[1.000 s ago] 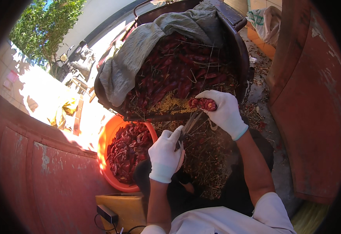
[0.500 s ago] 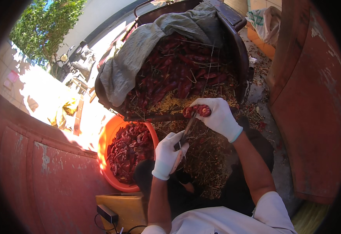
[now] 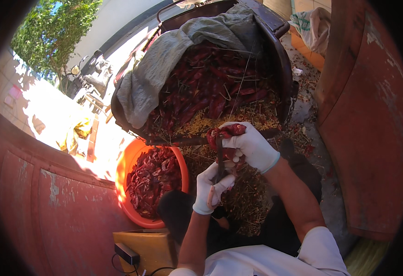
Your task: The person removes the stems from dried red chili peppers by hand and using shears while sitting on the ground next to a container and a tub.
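White gloves cover both of my hands. My right hand (image 3: 255,148) is closed round a few dried red chilies (image 3: 226,132), their cut ends turned to the left. Below and left of it, my left hand (image 3: 213,186) grips dark-bladed scissors (image 3: 220,154), whose blades point up against the chilies. The handles are mostly hidden by my fingers. Just beyond my hands, a heap of long dried red chilies (image 3: 215,89) fills a dark metal cart (image 3: 286,87), with yellow seeds (image 3: 201,123) along its near edge. An orange tub (image 3: 124,202) of chili pieces stands left of my hands.
A grey woven sheet (image 3: 148,85) drapes over the cart's left and back rim. Stems and seeds (image 3: 245,202) litter the ground between my legs. A yellow box (image 3: 153,244) stands near my left forearm. Red doors (image 3: 365,124) flank the right and left (image 3: 68,207).
My left hand has moved up and right, bringing the scissors against the chilies. My right hand has shifted slightly left and down and turned the chilies.
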`<state>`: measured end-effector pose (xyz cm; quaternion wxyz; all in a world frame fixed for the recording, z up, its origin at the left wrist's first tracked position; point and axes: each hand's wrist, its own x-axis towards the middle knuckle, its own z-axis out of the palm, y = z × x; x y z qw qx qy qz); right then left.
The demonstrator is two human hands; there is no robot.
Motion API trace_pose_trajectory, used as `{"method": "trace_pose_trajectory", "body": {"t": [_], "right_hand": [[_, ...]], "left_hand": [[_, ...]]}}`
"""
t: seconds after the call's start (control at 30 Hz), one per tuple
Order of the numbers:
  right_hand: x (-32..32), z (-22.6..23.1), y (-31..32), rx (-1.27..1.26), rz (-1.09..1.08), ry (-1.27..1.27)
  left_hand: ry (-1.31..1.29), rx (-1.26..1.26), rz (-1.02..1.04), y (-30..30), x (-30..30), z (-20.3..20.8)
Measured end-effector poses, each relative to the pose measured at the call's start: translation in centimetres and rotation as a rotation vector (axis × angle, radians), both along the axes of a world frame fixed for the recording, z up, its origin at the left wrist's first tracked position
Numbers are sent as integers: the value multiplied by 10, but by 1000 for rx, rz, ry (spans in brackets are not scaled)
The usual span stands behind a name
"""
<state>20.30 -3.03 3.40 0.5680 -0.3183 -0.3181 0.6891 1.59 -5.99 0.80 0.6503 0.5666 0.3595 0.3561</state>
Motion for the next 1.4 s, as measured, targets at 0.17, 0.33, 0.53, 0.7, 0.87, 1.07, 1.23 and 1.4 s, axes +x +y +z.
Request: {"method": "trace_pose_trajectory", "body": {"t": [0.17,0.33,0.53,0.7,0.87,1.07,1.23,1.4], "right_hand": [[3,-7,9,-85,-289,-263],[-1,-1,0,31,-323,-534],[-7,-7,-1,295,-478,-879],[-7,-7,-2,414,-573,-1039],[-3,-5,-4,419,-574,-1109],[0,-5,-3,594,-614,-1170],[1,-6,-1,496,-499,-1190],[-1,-5,-1,471,-452,-1161]], "left_hand": [[-487,204,249,28,-22,8],[68,462,299,24,-11,39],[708,868,413,15,7,30],[899,1081,443,25,13,24],[940,1117,386,29,13,20],[867,1146,352,32,12,25],[891,1148,278,31,9,27],[842,1173,270,35,8,21]]}}
